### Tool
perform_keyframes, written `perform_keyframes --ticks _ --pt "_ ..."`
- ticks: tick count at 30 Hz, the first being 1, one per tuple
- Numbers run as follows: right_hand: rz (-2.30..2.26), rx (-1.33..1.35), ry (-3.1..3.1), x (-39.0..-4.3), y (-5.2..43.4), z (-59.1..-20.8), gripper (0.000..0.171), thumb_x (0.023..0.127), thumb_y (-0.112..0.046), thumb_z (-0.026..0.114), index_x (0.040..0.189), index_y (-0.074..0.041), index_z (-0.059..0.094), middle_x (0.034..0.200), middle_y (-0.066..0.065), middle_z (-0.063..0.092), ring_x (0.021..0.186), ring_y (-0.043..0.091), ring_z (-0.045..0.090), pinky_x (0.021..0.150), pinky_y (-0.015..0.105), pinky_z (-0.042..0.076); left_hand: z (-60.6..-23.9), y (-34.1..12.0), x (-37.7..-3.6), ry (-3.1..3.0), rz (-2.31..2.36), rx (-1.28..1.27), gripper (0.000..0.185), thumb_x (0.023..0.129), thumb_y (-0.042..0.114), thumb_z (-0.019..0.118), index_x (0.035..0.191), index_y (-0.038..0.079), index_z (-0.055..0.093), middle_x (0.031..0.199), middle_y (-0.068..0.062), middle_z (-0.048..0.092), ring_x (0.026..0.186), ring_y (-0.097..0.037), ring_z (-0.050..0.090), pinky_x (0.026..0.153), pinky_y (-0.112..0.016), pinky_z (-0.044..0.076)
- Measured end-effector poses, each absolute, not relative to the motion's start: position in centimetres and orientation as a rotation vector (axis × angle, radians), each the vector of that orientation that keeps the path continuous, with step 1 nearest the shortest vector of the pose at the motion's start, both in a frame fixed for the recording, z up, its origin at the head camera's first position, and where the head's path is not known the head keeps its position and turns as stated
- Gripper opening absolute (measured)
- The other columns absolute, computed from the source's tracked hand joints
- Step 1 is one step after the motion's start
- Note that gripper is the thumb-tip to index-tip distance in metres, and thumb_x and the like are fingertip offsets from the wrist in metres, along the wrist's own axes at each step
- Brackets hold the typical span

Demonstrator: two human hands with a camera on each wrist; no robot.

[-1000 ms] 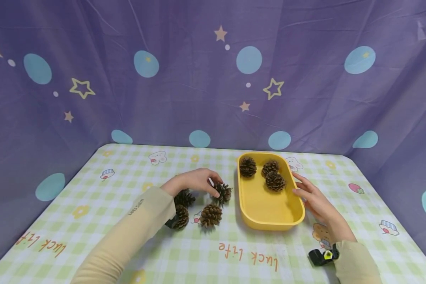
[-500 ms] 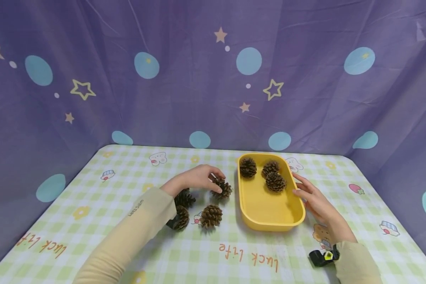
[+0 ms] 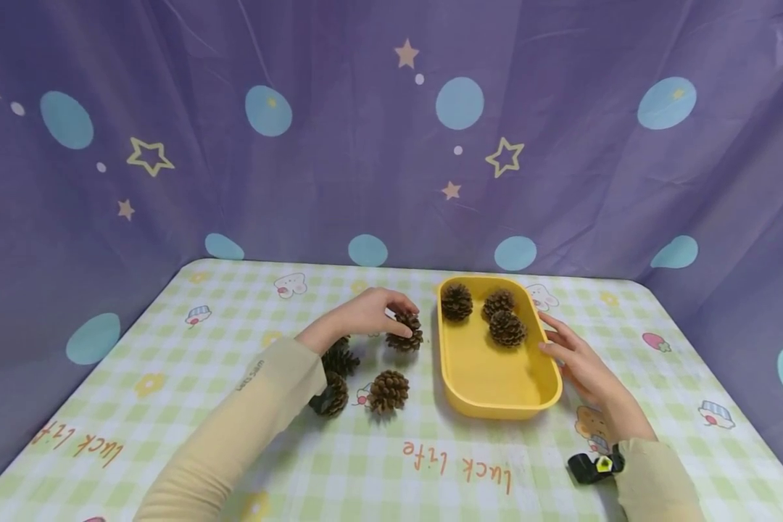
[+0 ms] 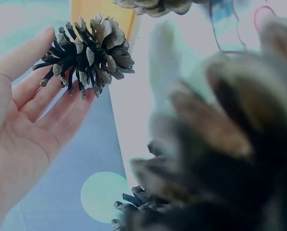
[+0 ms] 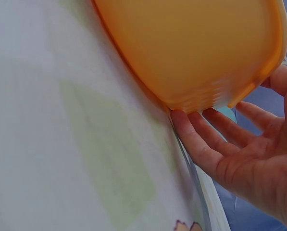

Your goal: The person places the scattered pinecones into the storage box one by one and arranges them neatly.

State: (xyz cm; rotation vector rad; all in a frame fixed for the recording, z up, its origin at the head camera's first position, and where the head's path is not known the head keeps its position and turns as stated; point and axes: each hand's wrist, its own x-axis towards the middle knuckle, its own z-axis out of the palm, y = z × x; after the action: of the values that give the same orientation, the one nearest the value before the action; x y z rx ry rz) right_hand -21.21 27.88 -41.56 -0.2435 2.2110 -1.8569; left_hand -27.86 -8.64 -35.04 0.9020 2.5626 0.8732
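My left hand [image 3: 370,313] pinches a brown pine cone [image 3: 406,333] between thumb and fingers, just left of the yellow bin [image 3: 489,384]. In the left wrist view this pine cone [image 4: 93,55] sits at the fingertips, with the palm facing it. My right hand [image 3: 582,364] holds the bin's right side. In the right wrist view its fingers [image 5: 201,149] touch the outer wall, and the thumb reaches the rim, its tip hidden. Inside the bin, toward the far end, lie a pine cone [image 3: 457,302] at the left and two others [image 3: 507,329] touching each other.
On the checkered tablecloth [image 3: 457,493], a pine cone [image 3: 388,391] lies in front of the left hand. More pine cones [image 3: 341,360] sit beside the left wrist, partly hidden by the sleeve. A purple curtain [image 3: 339,145] hangs behind the table.
My left hand has closed more firmly around the pine cone and raised it slightly, turning it. The right hand and the bin have stayed in place.
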Motion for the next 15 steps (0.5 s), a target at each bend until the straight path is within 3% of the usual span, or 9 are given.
perform_keyframes --ticks 15 --pt "-1.848 -0.237 2.212 -21.2 27.9 -41.4 0.067 0.095 -0.025 0.047 0.148 -0.019 0.007 0.144 0.024 0.022 0.105 0.003 0.052 0.090 0.044 0.047 -33.1 -7.3 -28.0 2.614 1.005 0.998 0.039 0.078 0.032 0.072 0.113 0.019 0.063 0.109 0.005 0.062 0.104 -0.011 0.055 0.094 -0.036 0.044"
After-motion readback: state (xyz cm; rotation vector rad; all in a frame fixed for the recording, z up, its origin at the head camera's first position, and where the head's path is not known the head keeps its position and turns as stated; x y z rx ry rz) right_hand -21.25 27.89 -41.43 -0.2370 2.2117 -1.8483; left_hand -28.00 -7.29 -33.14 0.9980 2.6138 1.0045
